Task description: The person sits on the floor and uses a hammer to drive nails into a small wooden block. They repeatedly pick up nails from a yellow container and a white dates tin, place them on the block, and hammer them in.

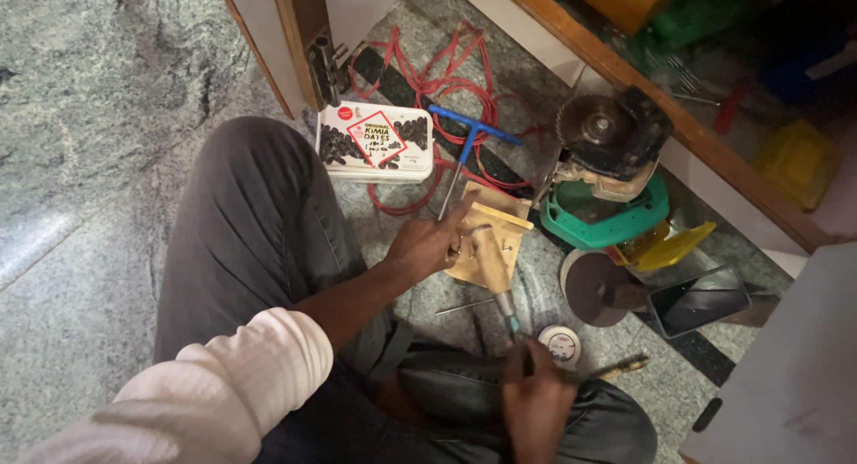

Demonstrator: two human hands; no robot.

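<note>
- Head view: the left hand (433, 243) rests on a tan paper packet (486, 236) lying on the stone floor, fingers clasped around the pale wooden handle of a screwdriver (496, 272).
- The right hand (536, 394) pinches the screwdriver's lower tip, fingers closed on it, above the lap.
- A small round white dial (563, 344) lies just beside that tip.
- A white printed plastic box (375, 142) sits near a blue T-handled wrench (468, 142) and red cable (446, 80).
</note>
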